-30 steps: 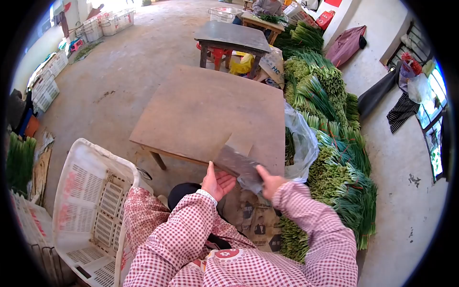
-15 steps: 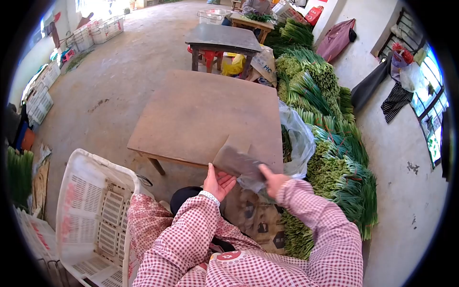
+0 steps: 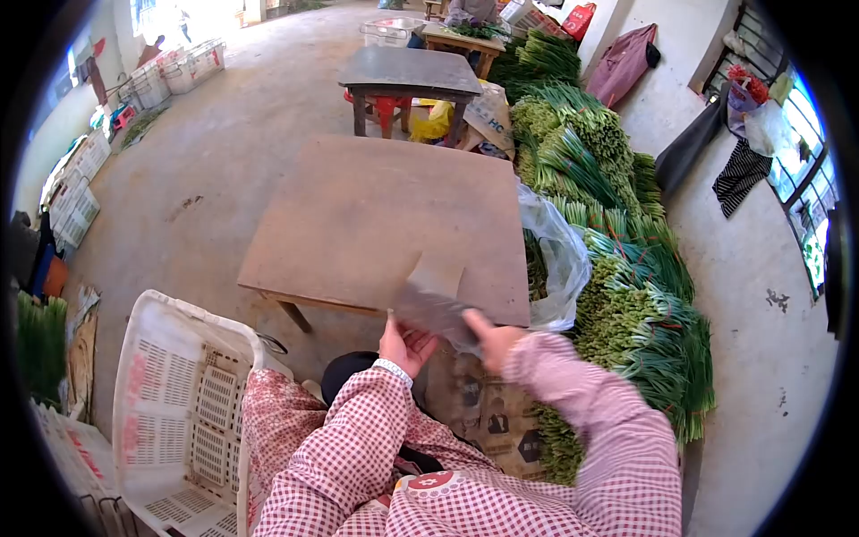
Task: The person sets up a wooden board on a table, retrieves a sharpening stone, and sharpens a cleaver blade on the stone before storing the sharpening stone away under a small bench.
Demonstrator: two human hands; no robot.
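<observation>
My right hand [image 3: 493, 342] grips the handle end of a wide, dark flat blade [image 3: 436, 313], blurred by motion, at the near edge of the brown wooden table [image 3: 385, 210]. Just below that edge, my left hand [image 3: 407, 346] is palm up with its fingers apart, close under the blade's left end. Whether the palm touches the blade cannot be made out. A tan flat piece [image 3: 437, 273] lies on the table behind the blade.
A white plastic crate [image 3: 170, 385] stands at my left. Bundles of green stalks [image 3: 617, 313] are piled along the right, beside a clear plastic bag [image 3: 559, 259]. Farther off are a dark table [image 3: 412, 70] and a person [image 3: 472, 11] at another table.
The blade and my right hand have shifted slightly left, and the blade is more blurred. My left hand stays almost in place. The whole view has shifted a little.
</observation>
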